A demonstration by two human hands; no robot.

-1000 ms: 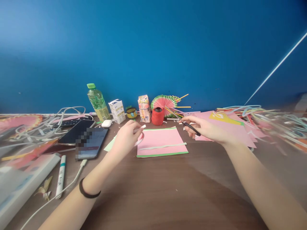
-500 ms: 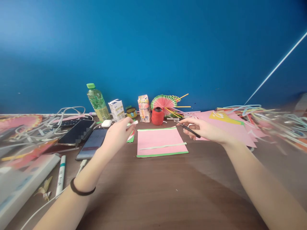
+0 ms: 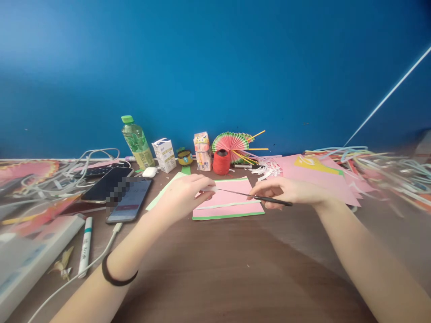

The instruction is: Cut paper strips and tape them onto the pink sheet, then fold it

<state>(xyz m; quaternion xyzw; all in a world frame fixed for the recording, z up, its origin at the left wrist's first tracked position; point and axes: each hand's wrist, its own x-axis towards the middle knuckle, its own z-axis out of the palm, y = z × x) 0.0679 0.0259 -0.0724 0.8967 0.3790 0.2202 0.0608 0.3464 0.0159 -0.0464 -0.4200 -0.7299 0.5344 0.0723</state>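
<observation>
My left hand (image 3: 182, 197) hovers over the left edge of a pink paper sheet (image 3: 232, 197) with green borders, its fingers pinched on a small white paper strip (image 3: 211, 189). My right hand (image 3: 286, 193) grips black-handled scissors (image 3: 249, 195), whose thin blades point left and reach the pinched strip. A long white strip (image 3: 229, 205) lies across the pink sheet. A pale green paper (image 3: 161, 193) lies under my left hand.
Two phones (image 3: 117, 190), a white marker (image 3: 85, 244), cables and a keyboard fill the left. A green bottle (image 3: 136, 142), two cartons, a red thread spool (image 3: 221, 163) and a paper fan (image 3: 232, 142) line the back. Pink sheets and coloured strips (image 3: 336, 172) crowd the right.
My left hand swung out to the left and came back right over the pink sheet. My right hand moved toward me and left, bringing the scissor tips to the strip.
</observation>
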